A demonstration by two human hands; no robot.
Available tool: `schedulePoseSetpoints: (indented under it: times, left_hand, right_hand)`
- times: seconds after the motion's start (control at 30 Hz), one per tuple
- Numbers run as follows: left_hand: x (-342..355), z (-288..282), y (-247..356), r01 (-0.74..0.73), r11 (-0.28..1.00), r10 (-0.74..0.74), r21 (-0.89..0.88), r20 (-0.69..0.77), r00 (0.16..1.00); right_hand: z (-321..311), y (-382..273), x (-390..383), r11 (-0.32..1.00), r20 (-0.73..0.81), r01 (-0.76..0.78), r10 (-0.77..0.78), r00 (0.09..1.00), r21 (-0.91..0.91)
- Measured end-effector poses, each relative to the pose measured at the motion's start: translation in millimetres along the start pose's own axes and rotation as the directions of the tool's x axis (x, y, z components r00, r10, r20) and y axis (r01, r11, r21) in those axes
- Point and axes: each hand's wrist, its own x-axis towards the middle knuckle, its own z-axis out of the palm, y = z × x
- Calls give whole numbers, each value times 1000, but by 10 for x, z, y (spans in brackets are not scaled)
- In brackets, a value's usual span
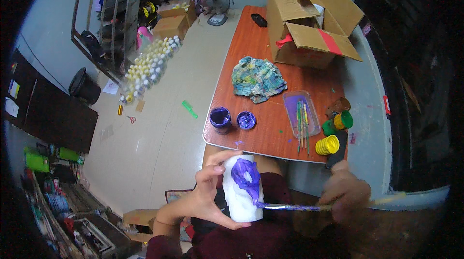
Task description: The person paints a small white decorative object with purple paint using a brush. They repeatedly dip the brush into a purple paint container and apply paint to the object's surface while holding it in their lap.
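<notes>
My left hand (205, 200) grips a white, roughly cylindrical piece (239, 206) between the thumb at its bottom and the fingers at its top. A raised shape on its surface is coated in wet-looking purple paint, with a small white patch inside. My right hand (345, 189), slightly blurred, is closed around a long paintbrush (295, 207). The brush's purple-smeared tip touches the lower edge of the painted area. Just beyond on the table stand an open jar of purple paint (220, 119) and its paint-covered lid (246, 120).
On the reddish-brown table (256, 140) lie a crumpled cloth (258, 79), a plastic tray (289, 102) with several brushes, yellow (327, 145) and green (343, 119) paint containers, and an open cardboard box (302, 56). Bundled bottles (152, 65) and a green comb-like item (189, 109) are on the floor.
</notes>
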Motion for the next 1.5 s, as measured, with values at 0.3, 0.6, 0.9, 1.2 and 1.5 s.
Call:
schedulePoseSetpoints:
  times: [0.3,0.6,0.9,1.2,1.5]
  left_hand:
    - [-223,215,-193,140,681,-147,-719,54,988]
    - [-218,282,-285,123,601,-124,-790,61,990]
    - [-211,273,-279,142,583,-150,-800,66,986]
    - [-220,289,-279,155,570,-177,-807,63,982]
    - [-225,330,-167,255,481,-435,-839,25,900]
  right_hand:
    - [682,295,-26,925,-622,-32,280,731,378]
    - [684,258,28,940,-611,-99,290,736,327]
    - [626,254,26,958,-532,-97,232,814,269]
    - [634,180,0,955,-566,-86,239,789,284]
    - [642,197,-44,980,-593,-131,197,781,153]
